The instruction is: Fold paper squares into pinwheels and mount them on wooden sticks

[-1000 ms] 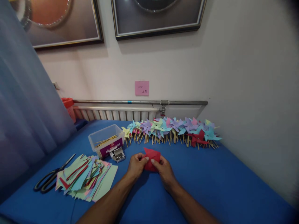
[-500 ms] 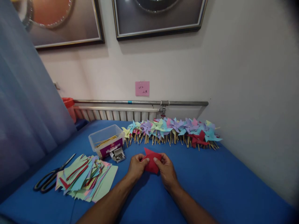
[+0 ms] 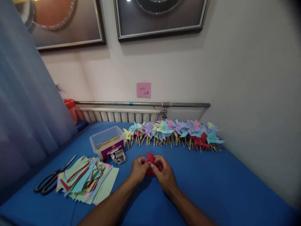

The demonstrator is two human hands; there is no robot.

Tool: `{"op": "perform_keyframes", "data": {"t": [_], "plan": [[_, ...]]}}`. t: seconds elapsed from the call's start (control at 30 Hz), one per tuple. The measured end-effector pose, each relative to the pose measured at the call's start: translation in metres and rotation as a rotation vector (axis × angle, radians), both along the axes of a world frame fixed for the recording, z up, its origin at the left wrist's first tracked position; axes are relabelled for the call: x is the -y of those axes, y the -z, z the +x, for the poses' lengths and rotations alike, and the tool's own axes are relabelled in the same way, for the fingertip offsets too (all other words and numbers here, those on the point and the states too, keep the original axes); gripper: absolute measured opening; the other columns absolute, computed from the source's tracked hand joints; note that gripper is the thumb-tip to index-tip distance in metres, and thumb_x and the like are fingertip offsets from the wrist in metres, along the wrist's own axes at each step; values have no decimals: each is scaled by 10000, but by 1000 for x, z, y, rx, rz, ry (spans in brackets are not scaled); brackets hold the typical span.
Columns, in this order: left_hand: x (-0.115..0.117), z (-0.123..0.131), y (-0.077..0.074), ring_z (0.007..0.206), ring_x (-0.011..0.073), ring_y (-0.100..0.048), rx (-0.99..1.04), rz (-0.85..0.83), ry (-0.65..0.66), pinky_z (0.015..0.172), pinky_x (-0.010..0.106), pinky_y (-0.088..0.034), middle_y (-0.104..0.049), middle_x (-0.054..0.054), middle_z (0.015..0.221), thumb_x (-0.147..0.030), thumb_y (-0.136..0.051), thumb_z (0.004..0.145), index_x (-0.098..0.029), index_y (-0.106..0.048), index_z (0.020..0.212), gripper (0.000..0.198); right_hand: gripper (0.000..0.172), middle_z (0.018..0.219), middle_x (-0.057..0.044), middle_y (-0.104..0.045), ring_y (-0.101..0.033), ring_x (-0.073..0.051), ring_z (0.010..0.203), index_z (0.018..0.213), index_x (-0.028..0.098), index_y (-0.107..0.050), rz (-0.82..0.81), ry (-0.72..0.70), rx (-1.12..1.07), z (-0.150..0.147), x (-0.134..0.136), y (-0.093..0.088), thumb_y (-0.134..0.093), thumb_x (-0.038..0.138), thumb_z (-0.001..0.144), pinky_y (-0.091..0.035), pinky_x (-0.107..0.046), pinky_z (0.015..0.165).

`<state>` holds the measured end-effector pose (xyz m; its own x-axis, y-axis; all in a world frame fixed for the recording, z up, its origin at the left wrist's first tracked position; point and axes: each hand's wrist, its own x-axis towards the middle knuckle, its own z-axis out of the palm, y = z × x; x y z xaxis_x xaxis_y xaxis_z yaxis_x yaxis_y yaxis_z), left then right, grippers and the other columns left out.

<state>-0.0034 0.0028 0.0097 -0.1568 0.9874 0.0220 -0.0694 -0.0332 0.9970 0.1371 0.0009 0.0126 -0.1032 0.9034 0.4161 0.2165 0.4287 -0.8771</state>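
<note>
Between my two hands is a piece of red paper (image 3: 150, 156), its corners bent in toward the middle like a pinwheel. My left hand (image 3: 139, 168) is closed on its left side, thumb near the centre. From the right, my right hand (image 3: 164, 172) pinches the paper, with its thumb pressed close to the left thumb. Much of the paper is hidden behind the fingers. Just beyond my left hand stands a small open box (image 3: 120, 158) of metal pins. Behind the hands lies a long row of finished paper pinwheels (image 3: 158, 127) on sticks.
Left of my arms a pile of coloured cut paper (image 3: 107, 183) lies on the blue cloth (image 3: 223, 188), with black-handled scissors (image 3: 53, 179) beside it. A clear plastic tub (image 3: 98, 139) holds thin sticks (image 3: 108, 142). A pipe (image 3: 188, 104) runs along the wall behind.
My right hand has moved left, close to my left hand, folding the right part of the red paper inward. The other things lie as before.
</note>
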Motion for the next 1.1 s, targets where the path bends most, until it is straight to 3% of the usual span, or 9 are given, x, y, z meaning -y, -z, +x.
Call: {"op": "perform_keyframes", "data": {"t": [0.13, 0.3, 0.5, 0.67, 0.87, 1.1], "plan": [[-1, -1, 3, 478, 76, -361, -6, -14, 8, 483, 224, -258, -486, -43, 499, -409, -760, 628, -167, -560, 563, 321, 204, 1016, -56, -729, -650, -244, 979, 860, 259, -668, -10, -30, -22, 3, 0, -4, -579, 430, 925, -473, -336, 915], [-1, -1, 0, 483, 77, -375, 5, -18, 14, 490, 226, -267, -503, -37, 506, -458, -794, 604, -165, -567, 566, 372, 330, 846, -40, -719, -654, -237, 854, 922, 258, -728, -63, -42, -42, 5, -1, -9, -496, 490, 957, -485, -325, 840], [1, 0, -2, 475, 69, -347, -26, -27, 30, 476, 217, -241, -467, -52, 484, -495, -814, 597, -173, -520, 549, 438, 298, 852, -32, -720, -640, -226, 827, 760, 245, -645, -135, -15, -131, 2, -6, -4, -687, 535, 811, -492, -321, 795], [2, 0, 0, 468, 64, -335, -59, -13, 38, 469, 222, -218, -456, -53, 490, -509, -820, 603, -168, -539, 566, 443, 269, 806, -23, -686, -630, -223, 790, 819, 245, -638, -196, 42, -186, 3, -16, 5, -769, 457, 721, -516, -332, 741], [0, -1, 6, 489, 75, -358, -74, 4, 59, 491, 227, -243, -479, -41, 503, -511, -810, 623, -166, -551, 576, 434, 291, 787, -14, -686, -631, -192, 722, 842, 232, -656, -268, -90, -256, 6, -18, 3, -771, 469, 717, -526, -311, 684], [1, 0, 2, 480, 75, -359, -33, -29, 71, 491, 229, -248, -481, -43, 493, -465, -784, 600, -166, -551, 569, 380, 334, 725, 8, -682, -615, -161, 649, 819, 214, -656, -337, -149, -301, 11, -21, -1, -811, 477, 683, -515, -277, 613]]}}
